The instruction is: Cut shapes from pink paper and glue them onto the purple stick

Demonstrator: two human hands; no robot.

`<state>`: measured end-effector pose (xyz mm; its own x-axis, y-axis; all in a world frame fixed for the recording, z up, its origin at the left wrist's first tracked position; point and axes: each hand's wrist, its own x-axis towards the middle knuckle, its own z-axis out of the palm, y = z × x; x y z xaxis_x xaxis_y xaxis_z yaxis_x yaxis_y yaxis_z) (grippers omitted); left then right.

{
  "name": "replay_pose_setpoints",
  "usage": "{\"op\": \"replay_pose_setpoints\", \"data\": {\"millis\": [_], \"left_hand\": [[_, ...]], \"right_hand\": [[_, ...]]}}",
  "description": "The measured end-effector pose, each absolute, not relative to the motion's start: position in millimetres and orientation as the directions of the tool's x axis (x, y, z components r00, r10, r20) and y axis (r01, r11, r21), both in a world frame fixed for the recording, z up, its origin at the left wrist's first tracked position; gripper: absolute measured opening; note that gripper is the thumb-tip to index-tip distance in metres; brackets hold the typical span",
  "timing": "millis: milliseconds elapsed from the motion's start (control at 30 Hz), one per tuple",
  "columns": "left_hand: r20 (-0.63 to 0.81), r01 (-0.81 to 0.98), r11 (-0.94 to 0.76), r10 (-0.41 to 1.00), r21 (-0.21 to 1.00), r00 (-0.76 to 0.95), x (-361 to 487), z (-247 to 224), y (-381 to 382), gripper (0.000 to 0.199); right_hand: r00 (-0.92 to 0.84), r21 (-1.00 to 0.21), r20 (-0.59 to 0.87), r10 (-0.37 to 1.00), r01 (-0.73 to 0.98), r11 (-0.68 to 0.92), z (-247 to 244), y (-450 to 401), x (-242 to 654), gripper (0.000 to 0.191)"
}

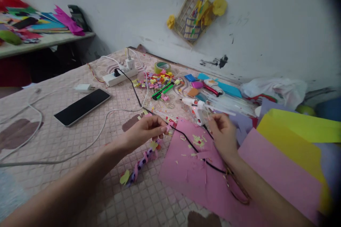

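Note:
My left hand (149, 130) is closed in a pinch on a small pink paper cut-out (168, 127), above the table. My right hand (223, 133) has its fingers pressed together beside the white glue gun (198, 110); what is between them, if anything, I cannot make out. The glue gun points left and shows a small red light. A decorated twisted strip (141, 163) in purple and pink, with paper butterflies, lies below my left hand. Under my right hand is a pink paper sheet (183, 170) with yellow scraps (198, 141) and a black cord across it.
Paper cut-outs (154, 79), a green cutter (163, 91) and a tape roll (162, 66) lie farther back. To the left are a phone (83, 107), a power strip (119, 77) and a white cable (101, 131). Coloured sheets (282, 170) and scissors (238, 191) lie right.

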<state>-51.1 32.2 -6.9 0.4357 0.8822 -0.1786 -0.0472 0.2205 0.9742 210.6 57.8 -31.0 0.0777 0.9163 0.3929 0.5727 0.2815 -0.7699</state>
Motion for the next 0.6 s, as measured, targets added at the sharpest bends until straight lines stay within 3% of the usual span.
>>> {"op": "replay_pose_setpoints", "data": {"millis": [133, 200, 267, 333, 433, 500, 600], "left_hand": [[-0.276, -0.181, 0.426, 0.8, 0.886, 0.533, -49.2, -2.5, 28.0, 0.019], [-0.313, -0.223, 0.515, 0.753, 0.828, 0.579, -48.5, -0.2, 25.9, 0.017], [-0.328, -0.226, 0.551, 0.726, 0.803, 0.605, -48.4, 1.4, 24.4, 0.016], [-0.317, -0.197, 0.525, 0.728, 0.828, 0.608, -49.1, 2.2, 23.7, 0.016], [-0.25, -0.104, 0.382, 0.763, 0.918, 0.597, -51.2, 1.6, 24.2, 0.016], [-0.197, -0.048, 0.279, 0.778, 0.959, 0.596, -52.6, 1.0, 24.8, 0.015], [-0.171, -0.017, 0.229, 0.774, 0.973, 0.61, -53.6, 1.2, 25.0, 0.016]], "right_hand": [[-0.255, -0.703, 0.419, 0.871, 0.516, 0.49, -12.0, 25.8, 178.2, 0.006], [-0.356, -0.663, 0.481, 0.801, 0.45, 0.598, -2.8, 16.1, 163.4, 0.007], [-0.375, -0.696, 0.474, 0.796, 0.394, 0.6, 4.0, 11.2, 151.8, 0.007], [-0.324, -0.81, 0.377, 0.868, 0.339, 0.479, 7.4, 9.4, 143.6, 0.006], [-0.309, -0.975, 0.08, 0.948, 0.171, 0.138, 6.2, 9.3, 137.2, 0.015], [-0.354, -0.998, -0.068, 0.933, 0.038, -0.059, 2.8, 9.6, 135.8, 0.02], [-0.376, -0.974, -0.153, 0.914, -0.098, -0.203, -2.3, 9.8, 135.3, 0.02]]}}
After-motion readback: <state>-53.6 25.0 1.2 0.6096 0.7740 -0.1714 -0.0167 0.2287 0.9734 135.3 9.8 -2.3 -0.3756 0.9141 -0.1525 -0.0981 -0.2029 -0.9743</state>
